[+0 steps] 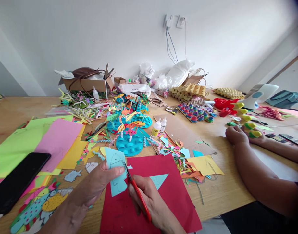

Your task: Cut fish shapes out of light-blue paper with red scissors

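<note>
right hand [149, 199] with grip clenched on red-handled scissors [140, 198], blades [127, 171] at the right edge of a light blue card [117, 185] with a drawn fish [115, 160], left hand [101, 178] with grip pinching the card, red sheet [178, 201] on the surface [219, 191] beneath, black phone [18, 182] at left

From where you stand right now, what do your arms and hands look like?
Each grip is a human hand: the left hand and the right hand, both ungloved. The forearms, as far as they show, have no sleeves, watch or cables. Some fingers are hidden, so rings can't be ruled out.
</note>
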{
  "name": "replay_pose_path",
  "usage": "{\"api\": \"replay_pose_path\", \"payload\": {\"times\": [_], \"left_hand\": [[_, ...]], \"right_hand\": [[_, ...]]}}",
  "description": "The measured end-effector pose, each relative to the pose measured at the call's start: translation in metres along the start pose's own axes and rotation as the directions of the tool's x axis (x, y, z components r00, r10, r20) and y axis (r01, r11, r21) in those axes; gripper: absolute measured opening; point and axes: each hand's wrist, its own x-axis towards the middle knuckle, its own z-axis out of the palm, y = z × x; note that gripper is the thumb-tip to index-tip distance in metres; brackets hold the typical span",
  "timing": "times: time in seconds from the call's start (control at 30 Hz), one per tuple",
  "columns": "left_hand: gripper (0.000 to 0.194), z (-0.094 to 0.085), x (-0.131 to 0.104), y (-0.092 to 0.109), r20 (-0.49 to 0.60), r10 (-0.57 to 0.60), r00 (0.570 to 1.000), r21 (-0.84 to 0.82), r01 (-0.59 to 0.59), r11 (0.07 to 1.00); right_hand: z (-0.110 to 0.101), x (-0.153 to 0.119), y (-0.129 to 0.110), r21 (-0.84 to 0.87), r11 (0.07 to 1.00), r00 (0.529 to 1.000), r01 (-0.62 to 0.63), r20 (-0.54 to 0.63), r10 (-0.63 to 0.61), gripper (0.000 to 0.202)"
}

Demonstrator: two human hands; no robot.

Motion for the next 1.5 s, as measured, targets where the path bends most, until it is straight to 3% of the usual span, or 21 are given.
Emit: {"api": "replay_pose_path", "payload": {"times": [0.3, 0.63, 1.17, 1.5], "left_hand": [[0.021, -0.0015, 0.0014, -0.0023, -0.017, 0.005, 1.000, 0.074, -0.004, 0.997], [0.024, -0.0002, 0.0005, -0.0071, -0.131, 0.197, 0.972, 0.303, -0.150, 0.941], [0.025, -0.0028, -0.0001, -0.0043, -0.079, 0.091, 0.993, 0.155, -0.078, 0.985], [0.024, -0.0041, 0.0014, -0.0012, -0.023, 0.090, 0.996, 0.085, -0.088, 0.993]], "right_hand": [[-0.0009, -0.0004, 0.0022, -0.042, 0.999, 0.999, -0.012, -0.031, 0.010, 0.041], [0.0040, 0.0022, 0.0050, 0.041, 0.998, 0.998, -0.057, -0.039, 0.058, 0.037], [0.0036, 0.0005, 0.0018, 0.057, 0.998, 0.999, -0.032, -0.024, 0.033, 0.042], [0.0036, 0.0017, 0.0009, 0.047, 0.998, 0.999, -0.041, -0.016, 0.042, 0.045]]}}
